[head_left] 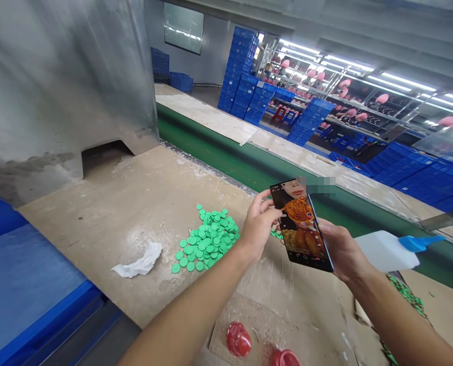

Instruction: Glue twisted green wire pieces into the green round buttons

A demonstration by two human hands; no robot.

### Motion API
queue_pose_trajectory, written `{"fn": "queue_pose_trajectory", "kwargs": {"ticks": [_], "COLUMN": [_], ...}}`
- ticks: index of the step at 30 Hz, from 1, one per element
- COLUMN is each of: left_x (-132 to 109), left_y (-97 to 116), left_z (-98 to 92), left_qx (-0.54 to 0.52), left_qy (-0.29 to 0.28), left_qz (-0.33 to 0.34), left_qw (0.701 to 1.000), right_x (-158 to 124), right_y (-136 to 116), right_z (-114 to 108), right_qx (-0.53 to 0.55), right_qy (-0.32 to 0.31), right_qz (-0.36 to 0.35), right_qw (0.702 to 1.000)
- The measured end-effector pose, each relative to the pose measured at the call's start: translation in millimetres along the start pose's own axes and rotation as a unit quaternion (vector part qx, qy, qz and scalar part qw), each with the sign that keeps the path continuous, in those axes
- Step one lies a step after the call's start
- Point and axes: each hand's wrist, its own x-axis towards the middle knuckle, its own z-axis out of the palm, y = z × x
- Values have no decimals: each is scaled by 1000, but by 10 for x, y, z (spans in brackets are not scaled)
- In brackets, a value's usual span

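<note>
Across a workshop [218, 51], beneath lit tube lamps [352, 62], past metal racks [363, 109] with pink rounded pieces [382, 98]. At near left, towering over everything, a sheet-metal housing [66, 76] with a notch cut in its base. Running diagonally beyond, a green conveyor belt [211, 145]. Alongside it, in the foreground, a board-covered worktop [108, 203], scuffed and marked with pale residue. On the far side of the belt, tall stacks of blue plastic crates [241, 71]. At lower left, just beyond the worktop's edge, a flat blue surface [24, 274].

Above the worktop, near its belt side, a smartphone [300, 223] between two bare hands, tilted, with food on its lit screen. At its left edge, the left hand [262, 223], grip clamped on the phone, thumb over the screen. At the opposite edge, the right hand [342, 251], grip likewise closed on the phone.

Just behind the right hand, a white plastic bottle [382, 250] with a blue nozzle [417, 243] pointing right. Between the forearms, toward the bottom, two small red cups [239, 339]. At left, a crumpled white tissue [139, 262]. Smallest of all, heaped and scattered near the left wrist, flat green discs [207, 239].
</note>
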Motion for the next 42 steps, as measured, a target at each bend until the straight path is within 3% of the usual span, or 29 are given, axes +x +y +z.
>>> {"fn": "queue_pose_trajectory", "kwargs": {"ticks": [5, 9, 13, 17, 22, 26, 31, 36, 39, 42], "left_x": [36, 93, 139, 150, 151, 158, 178, 222, 105, -257], "left_y": [6, 46, 89, 118, 146, 172, 165, 215, 460, 763], "left_z": [-41, -112, -164, -183, -191, -205, -239, -239, -199, -213], "left_qx": [25, 36, 34, 29, 34, 46, 71, 148, 241, 352], "left_qy": [85, 162, 209, 231, 240, 240, 236, 197, 121, -7], "left_qz": [24, 58, 74, 76, 75, 80, 95, 95, 99, 90], "left_qw": [996, 984, 974, 969, 967, 966, 965, 964, 958, 931], "right_x": [178, 487, 791, 982, 1065, 1077, 1088, 1103, 960, 464], "right_y": [-136, -318, -387, -289, -70, 89, 234, 114, -205, -476], "right_z": [-174, -458, -692, -782, -793, -810, -819, -796, -763, -698], "right_qx": [-114, -257, -417, -546, -642, -680, -685, -649, -612, -567], "right_qy": [-5, 9, 43, 25, -23, -42, -56, -38, -3, 50], "right_qz": [-34, -65, -76, -64, -63, -66, -65, -59, -88, -146], "right_qw": [993, 964, 905, 835, 764, 729, 724, 757, 786, 809]}}
